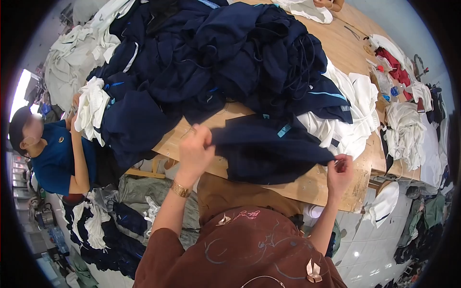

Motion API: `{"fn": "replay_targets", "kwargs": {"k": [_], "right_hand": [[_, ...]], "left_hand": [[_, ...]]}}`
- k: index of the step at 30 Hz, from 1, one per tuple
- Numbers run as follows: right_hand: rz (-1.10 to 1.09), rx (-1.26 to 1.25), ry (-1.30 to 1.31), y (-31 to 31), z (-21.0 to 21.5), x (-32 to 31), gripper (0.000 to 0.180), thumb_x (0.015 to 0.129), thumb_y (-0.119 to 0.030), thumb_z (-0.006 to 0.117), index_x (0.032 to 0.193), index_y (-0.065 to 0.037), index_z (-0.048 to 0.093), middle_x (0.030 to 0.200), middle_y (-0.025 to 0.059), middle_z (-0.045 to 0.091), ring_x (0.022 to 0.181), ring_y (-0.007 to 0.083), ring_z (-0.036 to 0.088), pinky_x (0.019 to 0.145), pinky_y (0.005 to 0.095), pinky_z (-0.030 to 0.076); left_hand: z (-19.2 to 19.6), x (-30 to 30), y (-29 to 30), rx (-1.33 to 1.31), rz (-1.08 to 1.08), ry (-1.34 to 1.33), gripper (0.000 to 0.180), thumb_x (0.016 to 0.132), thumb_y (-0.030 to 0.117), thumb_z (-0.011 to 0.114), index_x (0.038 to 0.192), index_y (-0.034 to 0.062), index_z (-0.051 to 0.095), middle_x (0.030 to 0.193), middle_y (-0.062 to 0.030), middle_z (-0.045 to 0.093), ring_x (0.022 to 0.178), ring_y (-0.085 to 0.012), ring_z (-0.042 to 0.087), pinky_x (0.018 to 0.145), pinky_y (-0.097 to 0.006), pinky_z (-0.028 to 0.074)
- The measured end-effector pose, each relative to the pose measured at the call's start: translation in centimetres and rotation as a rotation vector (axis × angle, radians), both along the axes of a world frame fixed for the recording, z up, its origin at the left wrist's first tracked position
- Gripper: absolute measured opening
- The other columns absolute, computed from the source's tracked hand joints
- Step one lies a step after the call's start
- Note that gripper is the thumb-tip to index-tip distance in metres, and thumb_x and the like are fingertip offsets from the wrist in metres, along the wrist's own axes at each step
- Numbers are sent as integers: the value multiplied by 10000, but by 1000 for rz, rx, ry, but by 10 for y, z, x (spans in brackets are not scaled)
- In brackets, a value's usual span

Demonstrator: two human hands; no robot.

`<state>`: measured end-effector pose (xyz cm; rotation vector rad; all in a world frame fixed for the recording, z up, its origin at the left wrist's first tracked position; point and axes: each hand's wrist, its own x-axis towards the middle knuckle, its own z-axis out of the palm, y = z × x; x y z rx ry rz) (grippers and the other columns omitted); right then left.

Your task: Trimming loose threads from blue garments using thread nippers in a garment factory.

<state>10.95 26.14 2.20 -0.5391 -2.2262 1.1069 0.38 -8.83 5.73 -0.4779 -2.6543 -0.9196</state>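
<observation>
A dark navy garment point(269, 151) with a light blue tag lies spread at the near edge of the wooden table point(336, 185). My left hand point(194, 151), with a gold bracelet on the wrist, pinches the garment's left corner. My right hand point(340, 170) grips its right corner. The cloth is stretched between both hands. Behind it rises a big heap of navy clothes point(206, 57), which covers most of the tabletop.
White garments point(353, 108) lie right of the heap, and more white and red cloth point(396, 67) sits at the far right edge. A person in a blue shirt point(55, 158) sits at the left, holding white cloth point(91, 110). Piles of clothes point(105, 225) cover the floor.
</observation>
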Motion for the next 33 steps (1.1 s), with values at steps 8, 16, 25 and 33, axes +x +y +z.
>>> {"fn": "replay_targets", "kwargs": {"k": [8,16,25,33], "right_hand": [[81,-171,211,-17,57,-18,282,747,148,410,957,-39,413,902,36,508,630,35,385,553,160,329],[602,-515,3,-110,101,-11,283,674,35,619,868,-62,439,830,16,433,670,53,366,580,169,305],[590,-661,190,-69,127,-6,324,751,-93,655,962,8,431,852,168,570,423,31,413,394,162,284],[410,-866,331,-21,101,5,131,915,-50,462,1032,-20,411,818,116,564,302,30,271,291,171,175]], "left_hand": [[38,-20,18,217,-157,-47,354,666,-81,487,1004,25,483,940,-152,524,888,-289,551,780,-344,444],[30,37,79,564,-696,-435,967,653,194,794,1417,149,203,1159,-170,435,987,-226,509,813,-315,469],[78,-31,43,541,-958,-723,388,672,93,774,990,56,555,928,-23,575,886,-130,550,794,-278,438],[232,-247,-71,1323,-341,142,154,853,169,564,926,61,646,905,-27,650,815,-101,592,748,-240,469]]}}
